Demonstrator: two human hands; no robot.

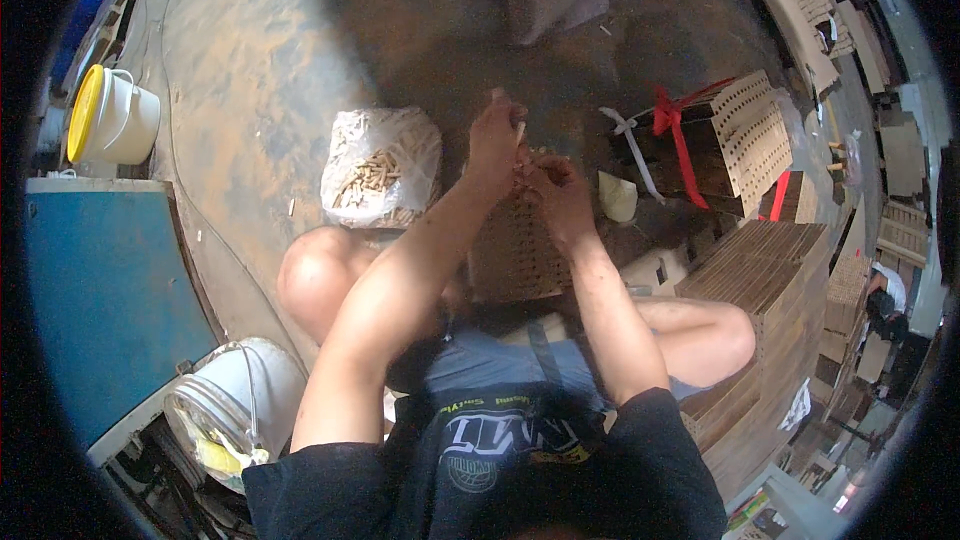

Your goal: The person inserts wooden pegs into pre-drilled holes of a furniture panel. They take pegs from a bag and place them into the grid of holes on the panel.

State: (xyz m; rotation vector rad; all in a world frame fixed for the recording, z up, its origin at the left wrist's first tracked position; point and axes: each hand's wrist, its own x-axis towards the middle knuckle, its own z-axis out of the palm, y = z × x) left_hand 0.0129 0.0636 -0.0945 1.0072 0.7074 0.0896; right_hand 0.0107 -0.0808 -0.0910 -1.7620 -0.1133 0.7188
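Note:
Between my legs stands a brown wooden block or stack of boards (517, 252) with rows of small holes. Over its far end my left hand (492, 145) is closed, with a pale wooden dowel (521, 132) showing at its fingers. Close beside it my right hand (562, 202) is closed in a pinch near the board's far edge; what it holds is too small to make out. Left of my hands lies a clear plastic bag (345, 145) full of short wooden dowels (372, 173). A small pale cup-like thing (617, 197) sits right of my right hand.
At the right are perforated boards (755, 140) tied with red ribbon, and a tall stack of wooden boards (765, 265). At the left stand a yellow-lidded white bucket (130, 122), a blue panel (120, 290) and a white pail (255, 380). Loose dowels dot the floor.

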